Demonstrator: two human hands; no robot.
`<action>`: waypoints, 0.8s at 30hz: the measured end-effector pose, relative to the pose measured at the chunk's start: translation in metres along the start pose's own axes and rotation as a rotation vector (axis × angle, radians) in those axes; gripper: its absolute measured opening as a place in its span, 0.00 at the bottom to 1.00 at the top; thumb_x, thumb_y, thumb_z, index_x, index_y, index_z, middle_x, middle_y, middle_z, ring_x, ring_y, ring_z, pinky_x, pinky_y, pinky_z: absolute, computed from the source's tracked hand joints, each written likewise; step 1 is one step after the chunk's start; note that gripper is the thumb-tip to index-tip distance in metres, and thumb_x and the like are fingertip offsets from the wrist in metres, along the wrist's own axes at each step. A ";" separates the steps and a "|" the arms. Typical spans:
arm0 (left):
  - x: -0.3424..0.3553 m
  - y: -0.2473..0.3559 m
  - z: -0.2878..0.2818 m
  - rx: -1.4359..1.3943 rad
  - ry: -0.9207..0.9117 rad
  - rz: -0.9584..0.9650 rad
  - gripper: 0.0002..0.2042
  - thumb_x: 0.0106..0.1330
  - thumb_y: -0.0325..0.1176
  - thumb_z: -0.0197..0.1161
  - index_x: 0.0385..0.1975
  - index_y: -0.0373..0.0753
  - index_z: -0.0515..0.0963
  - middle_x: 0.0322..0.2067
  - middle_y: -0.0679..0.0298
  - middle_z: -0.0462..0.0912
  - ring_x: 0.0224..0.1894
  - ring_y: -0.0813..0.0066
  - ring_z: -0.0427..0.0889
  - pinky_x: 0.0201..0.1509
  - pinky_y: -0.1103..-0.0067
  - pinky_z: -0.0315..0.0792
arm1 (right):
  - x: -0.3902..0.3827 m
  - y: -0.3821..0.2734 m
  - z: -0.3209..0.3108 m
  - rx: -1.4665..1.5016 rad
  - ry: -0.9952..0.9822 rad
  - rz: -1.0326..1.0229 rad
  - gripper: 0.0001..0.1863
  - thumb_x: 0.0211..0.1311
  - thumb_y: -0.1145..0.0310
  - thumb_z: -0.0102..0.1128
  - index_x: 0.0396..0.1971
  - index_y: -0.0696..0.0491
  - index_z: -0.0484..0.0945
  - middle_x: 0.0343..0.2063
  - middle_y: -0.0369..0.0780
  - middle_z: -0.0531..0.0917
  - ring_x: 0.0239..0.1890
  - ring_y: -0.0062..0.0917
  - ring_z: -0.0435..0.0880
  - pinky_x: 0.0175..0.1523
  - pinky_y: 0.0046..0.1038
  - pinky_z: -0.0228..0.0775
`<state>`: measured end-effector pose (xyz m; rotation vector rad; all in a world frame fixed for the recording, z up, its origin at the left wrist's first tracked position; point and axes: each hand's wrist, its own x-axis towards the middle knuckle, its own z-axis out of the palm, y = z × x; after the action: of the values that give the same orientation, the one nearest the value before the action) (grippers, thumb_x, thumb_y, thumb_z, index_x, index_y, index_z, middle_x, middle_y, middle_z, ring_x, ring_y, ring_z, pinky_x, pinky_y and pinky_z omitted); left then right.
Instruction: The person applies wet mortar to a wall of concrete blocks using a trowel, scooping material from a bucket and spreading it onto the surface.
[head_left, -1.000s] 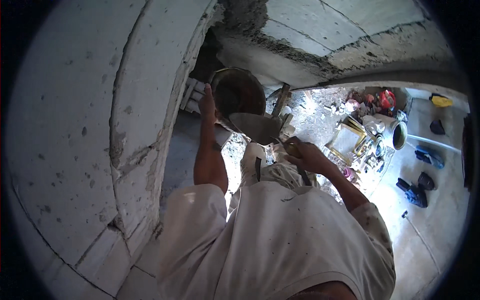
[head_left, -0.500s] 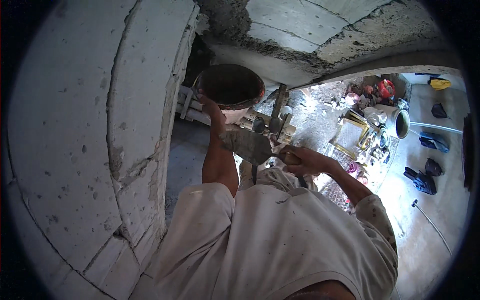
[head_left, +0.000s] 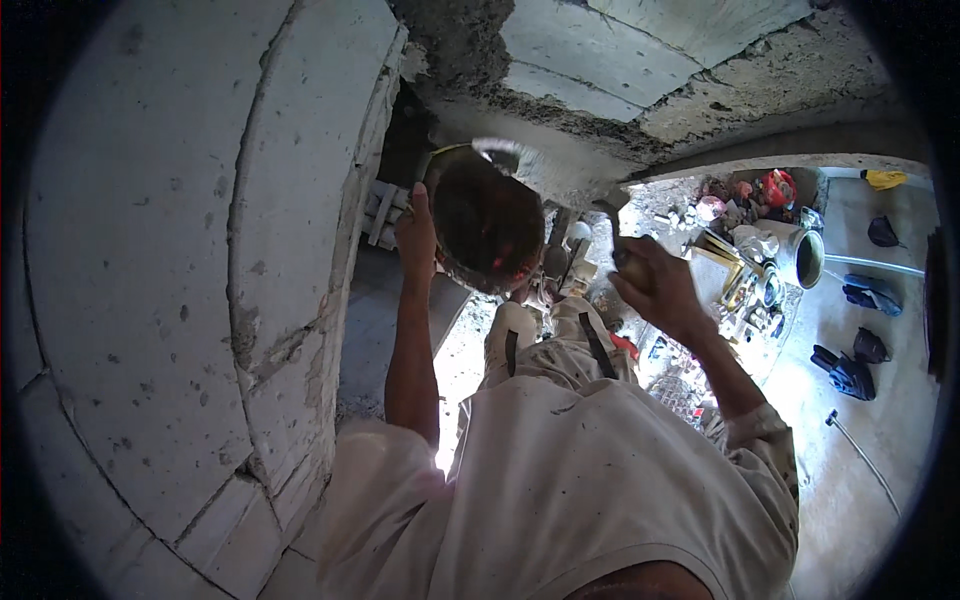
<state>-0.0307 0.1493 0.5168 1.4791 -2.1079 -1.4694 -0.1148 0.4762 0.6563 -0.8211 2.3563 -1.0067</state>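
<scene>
My left hand point(head_left: 416, 232) grips the rim of a round dark mortar pan point(head_left: 486, 222) and holds it up near the block wall, its inside turned toward me. My right hand point(head_left: 652, 285) is closed on the handle of a trowel point(head_left: 560, 178) whose grey blade reaches up and left over the pan, close to the rough mortar joint point(head_left: 470, 50) under the ceiling blocks. My legs in light trousers and my pale shirt fill the lower middle.
A wall of large grey blocks point(head_left: 180, 280) curves along the left. Far below on the right lie a floor with rubble, a metal bucket point(head_left: 805, 258), red and yellow items, dark shoes point(head_left: 848, 372) and a thin hose point(head_left: 865, 455).
Both hands have risen. The pan went up and tilted toward me, and the trowel moved from below the pan up above it toward the ceiling joint.
</scene>
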 end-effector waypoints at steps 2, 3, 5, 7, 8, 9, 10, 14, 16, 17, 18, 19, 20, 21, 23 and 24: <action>-0.020 0.040 -0.002 0.012 -0.100 0.022 0.33 0.63 0.61 0.51 0.15 0.30 0.68 0.14 0.64 0.66 0.18 0.75 0.63 0.22 0.72 0.58 | 0.003 0.050 0.034 -0.368 -0.016 -0.149 0.19 0.56 0.65 0.58 0.48 0.51 0.70 0.29 0.44 0.77 0.29 0.37 0.81 0.33 0.37 0.73; -0.027 0.055 -0.007 0.033 -0.163 0.026 0.31 0.64 0.58 0.52 0.13 0.33 0.65 0.13 0.68 0.62 0.19 0.78 0.59 0.22 0.73 0.55 | 0.011 0.054 0.042 -0.582 -0.262 -0.060 0.16 0.58 0.63 0.55 0.46 0.49 0.71 0.29 0.43 0.77 0.28 0.39 0.81 0.30 0.40 0.72; -0.034 0.064 -0.016 0.035 -0.158 0.105 0.29 0.63 0.58 0.53 0.13 0.37 0.64 0.14 0.71 0.61 0.19 0.80 0.58 0.23 0.74 0.53 | 0.011 0.052 0.061 -0.546 -0.243 -0.052 0.16 0.57 0.63 0.55 0.45 0.49 0.71 0.30 0.43 0.77 0.29 0.37 0.81 0.32 0.38 0.73; -0.041 0.076 -0.022 0.038 -0.165 0.179 0.28 0.63 0.58 0.55 0.13 0.40 0.62 0.14 0.73 0.59 0.20 0.82 0.56 0.23 0.76 0.52 | 0.013 0.036 0.060 -0.474 -0.172 -0.085 0.16 0.57 0.64 0.55 0.46 0.49 0.70 0.30 0.43 0.77 0.29 0.37 0.81 0.32 0.38 0.73; -0.047 0.084 -0.024 0.026 -0.185 0.231 0.27 0.64 0.56 0.55 0.13 0.41 0.62 0.14 0.74 0.58 0.20 0.83 0.55 0.23 0.77 0.51 | 0.019 0.023 0.051 -0.517 -0.135 -0.078 0.17 0.56 0.65 0.55 0.46 0.51 0.70 0.30 0.44 0.77 0.30 0.37 0.81 0.32 0.38 0.73; -0.053 0.095 -0.022 0.012 -0.215 0.290 0.26 0.65 0.54 0.55 0.13 0.41 0.61 0.14 0.75 0.57 0.20 0.84 0.54 0.22 0.78 0.50 | 0.025 0.014 0.043 -0.563 -0.089 -0.062 0.18 0.56 0.67 0.55 0.47 0.52 0.70 0.30 0.45 0.77 0.30 0.36 0.82 0.32 0.37 0.73; -0.057 0.104 -0.021 0.013 -0.231 0.303 0.26 0.65 0.54 0.55 0.13 0.41 0.61 0.14 0.75 0.57 0.20 0.84 0.54 0.22 0.78 0.50 | 0.032 0.012 0.042 -0.565 -0.075 -0.046 0.18 0.56 0.67 0.55 0.47 0.52 0.70 0.30 0.45 0.77 0.30 0.36 0.82 0.32 0.37 0.73; -0.073 0.125 -0.011 0.074 -0.276 0.537 0.24 0.66 0.47 0.57 0.13 0.37 0.62 0.13 0.74 0.58 0.19 0.84 0.54 0.21 0.77 0.50 | 0.051 0.002 0.040 -0.828 -0.071 -0.037 0.18 0.55 0.72 0.52 0.47 0.59 0.69 0.30 0.47 0.77 0.29 0.37 0.82 0.32 0.37 0.74; -0.084 0.136 -0.009 0.019 -0.288 0.725 0.25 0.66 0.50 0.56 0.11 0.41 0.59 0.13 0.77 0.55 0.18 0.85 0.51 0.21 0.79 0.47 | 0.053 0.002 0.053 -0.830 -0.158 -0.018 0.20 0.53 0.67 0.54 0.46 0.59 0.71 0.35 0.49 0.78 0.31 0.33 0.81 0.33 0.32 0.74; -0.092 0.147 -0.010 0.008 -0.319 0.706 0.25 0.66 0.49 0.56 0.11 0.42 0.59 0.13 0.77 0.54 0.18 0.86 0.51 0.20 0.79 0.46 | 0.044 0.024 0.066 -0.854 -0.041 -0.167 0.16 0.54 0.65 0.54 0.41 0.57 0.74 0.32 0.47 0.80 0.31 0.34 0.82 0.32 0.34 0.75; -0.099 0.157 -0.016 0.003 -0.334 0.679 0.25 0.66 0.49 0.57 0.11 0.42 0.59 0.13 0.77 0.54 0.18 0.86 0.51 0.20 0.79 0.46 | 0.043 0.020 0.064 -0.852 -0.032 -0.162 0.16 0.54 0.65 0.54 0.41 0.57 0.74 0.32 0.47 0.80 0.31 0.34 0.82 0.32 0.34 0.75; -0.104 0.165 -0.022 0.003 -0.326 0.682 0.25 0.66 0.49 0.57 0.11 0.42 0.59 0.13 0.77 0.54 0.18 0.86 0.51 0.20 0.79 0.46 | 0.042 0.012 0.055 -0.701 -0.173 -0.034 0.14 0.55 0.63 0.54 0.38 0.56 0.75 0.30 0.47 0.80 0.31 0.36 0.82 0.34 0.36 0.74; -0.109 0.173 -0.027 -0.045 -0.339 0.643 0.25 0.66 0.49 0.56 0.11 0.43 0.58 0.13 0.77 0.54 0.18 0.86 0.51 0.20 0.79 0.46 | 0.040 0.005 0.048 -0.546 -0.311 0.092 0.13 0.57 0.61 0.54 0.36 0.55 0.75 0.28 0.47 0.81 0.32 0.38 0.83 0.36 0.39 0.74; -0.111 0.177 -0.031 -0.091 -0.353 0.603 0.26 0.66 0.50 0.55 0.11 0.44 0.57 0.13 0.77 0.53 0.19 0.87 0.50 0.21 0.79 0.45 | 0.038 0.000 0.043 -0.544 -0.309 0.086 0.13 0.57 0.61 0.54 0.36 0.55 0.75 0.28 0.47 0.81 0.32 0.38 0.83 0.36 0.39 0.74; -0.112 0.182 -0.034 -0.120 -0.341 0.591 0.26 0.66 0.51 0.55 0.11 0.45 0.56 0.13 0.77 0.52 0.19 0.86 0.49 0.21 0.79 0.44 | 0.032 -0.003 0.037 -0.290 -0.399 0.077 0.19 0.61 0.56 0.53 0.45 0.53 0.71 0.33 0.50 0.80 0.33 0.43 0.81 0.38 0.40 0.74; -0.113 0.187 -0.036 -0.151 -0.341 0.590 0.26 0.66 0.53 0.54 0.11 0.45 0.55 0.13 0.77 0.51 0.18 0.86 0.48 0.21 0.78 0.43 | 0.030 -0.003 0.038 -0.287 -0.383 0.073 0.19 0.61 0.56 0.53 0.45 0.53 0.71 0.33 0.50 0.80 0.33 0.43 0.81 0.38 0.40 0.74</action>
<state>-0.0683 0.2202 0.7232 0.4999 -2.2698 -1.6534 -0.1130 0.4356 0.6291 -0.9293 2.1987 -0.4359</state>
